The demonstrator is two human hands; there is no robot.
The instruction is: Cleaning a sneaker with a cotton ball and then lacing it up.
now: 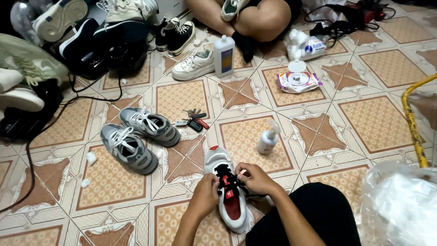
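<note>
A white sneaker (217, 159) with a red lining and black laces lies on the tiled floor in front of me, toe pointing away. My left hand (205, 195) grips the black lace on the shoe's left side. My right hand (256, 177) pinches the lace on the right side, over the tongue. Both hands rest against the shoe's upper. My knee in black cloth (314, 214) sits just right of it.
A grey pair of sneakers (139, 136) lies to the left, keys (195, 119) beyond. A white pump bottle (268, 139), a tall white bottle (224, 55), a wipes pack (298, 81) and a white sneaker (193, 64) stand farther off. Another person sits at the top; shoes pile up top left; plastic bag at the right.
</note>
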